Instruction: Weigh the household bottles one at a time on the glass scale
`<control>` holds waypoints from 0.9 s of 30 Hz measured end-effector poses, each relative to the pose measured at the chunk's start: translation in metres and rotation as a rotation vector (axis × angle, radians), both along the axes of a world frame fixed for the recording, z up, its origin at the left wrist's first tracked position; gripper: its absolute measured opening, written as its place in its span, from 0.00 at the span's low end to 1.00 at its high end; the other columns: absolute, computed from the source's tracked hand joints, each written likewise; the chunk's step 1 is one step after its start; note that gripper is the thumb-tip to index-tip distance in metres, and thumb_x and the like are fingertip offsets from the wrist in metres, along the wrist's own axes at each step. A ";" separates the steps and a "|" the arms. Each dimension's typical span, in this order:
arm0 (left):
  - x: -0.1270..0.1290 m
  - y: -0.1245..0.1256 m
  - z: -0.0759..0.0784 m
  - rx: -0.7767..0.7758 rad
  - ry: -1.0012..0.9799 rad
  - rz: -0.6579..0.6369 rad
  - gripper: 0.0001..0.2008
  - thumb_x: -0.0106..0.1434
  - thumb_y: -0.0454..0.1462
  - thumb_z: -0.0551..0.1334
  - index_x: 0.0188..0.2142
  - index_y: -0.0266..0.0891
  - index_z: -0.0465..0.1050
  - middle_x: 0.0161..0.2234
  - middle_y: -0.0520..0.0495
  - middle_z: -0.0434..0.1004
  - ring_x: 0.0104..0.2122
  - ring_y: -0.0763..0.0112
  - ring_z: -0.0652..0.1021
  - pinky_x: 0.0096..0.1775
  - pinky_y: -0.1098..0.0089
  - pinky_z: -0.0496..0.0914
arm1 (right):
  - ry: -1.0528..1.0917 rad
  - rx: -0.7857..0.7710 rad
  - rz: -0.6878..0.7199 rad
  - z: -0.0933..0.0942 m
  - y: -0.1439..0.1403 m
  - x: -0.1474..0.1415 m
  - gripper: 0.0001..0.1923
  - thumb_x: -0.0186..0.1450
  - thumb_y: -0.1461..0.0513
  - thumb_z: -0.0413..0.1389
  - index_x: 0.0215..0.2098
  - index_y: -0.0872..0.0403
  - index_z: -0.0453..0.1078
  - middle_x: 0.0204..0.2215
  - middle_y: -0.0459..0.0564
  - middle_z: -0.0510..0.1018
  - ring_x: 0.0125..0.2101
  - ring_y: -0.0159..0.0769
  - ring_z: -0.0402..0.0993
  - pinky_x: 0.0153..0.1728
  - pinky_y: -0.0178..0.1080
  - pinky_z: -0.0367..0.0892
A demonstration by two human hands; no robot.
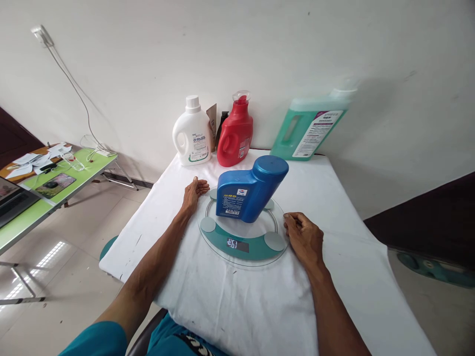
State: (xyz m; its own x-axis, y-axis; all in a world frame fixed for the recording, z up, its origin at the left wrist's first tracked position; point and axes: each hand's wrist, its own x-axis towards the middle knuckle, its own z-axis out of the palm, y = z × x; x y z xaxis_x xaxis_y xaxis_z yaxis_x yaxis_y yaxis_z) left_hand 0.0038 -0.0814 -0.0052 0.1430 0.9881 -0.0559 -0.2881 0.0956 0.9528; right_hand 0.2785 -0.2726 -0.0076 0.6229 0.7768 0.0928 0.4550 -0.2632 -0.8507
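A round glass bathroom scale [256, 254] with green bands lies on the white-clothed table. A blue plastic bottle [237, 195] with a wide blue cap stands on it, its neck slanting right. The scale's small display is lit. At the left rim is my left hand [193, 194], on its side with fingers stretched out and nothing held. My right hand [304, 235] is at the right rim, with its fingers curled and thumb and finger drawn together at the glass edge. Whether they grip the rim or something small cannot be made out.
Along the wall stand a white detergent bottle [193, 136], a red bottle [237, 133] and a leaning green jug [308, 126]. A brown packet and a dark bottle are partly hidden between the first two. A green table [87, 163] with a laptop [15, 202] stands left.
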 end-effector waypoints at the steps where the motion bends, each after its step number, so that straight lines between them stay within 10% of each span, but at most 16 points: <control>1: 0.000 0.000 0.000 0.001 0.000 0.000 0.31 0.63 0.62 0.63 0.38 0.33 0.80 0.37 0.37 0.84 0.39 0.61 0.83 0.51 0.59 0.73 | 0.000 0.001 0.000 0.000 0.000 0.000 0.21 0.60 0.44 0.51 0.32 0.51 0.72 0.24 0.48 0.77 0.23 0.39 0.72 0.32 0.41 0.66; 27: 0.001 -0.003 0.002 -0.001 0.023 0.009 0.34 0.62 0.65 0.61 0.38 0.33 0.80 0.37 0.37 0.84 0.39 0.61 0.82 0.50 0.60 0.74 | -0.013 0.005 0.020 0.000 -0.001 0.001 0.21 0.62 0.44 0.52 0.34 0.52 0.73 0.26 0.50 0.79 0.26 0.42 0.75 0.36 0.43 0.67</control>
State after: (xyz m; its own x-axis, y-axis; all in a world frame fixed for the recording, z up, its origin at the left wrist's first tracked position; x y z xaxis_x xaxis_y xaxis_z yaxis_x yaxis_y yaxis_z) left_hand 0.0048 -0.0843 -0.0028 0.1331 0.9893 -0.0596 -0.2672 0.0938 0.9591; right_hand 0.2800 -0.2740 -0.0072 0.6063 0.7884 0.1046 0.4712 -0.2502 -0.8458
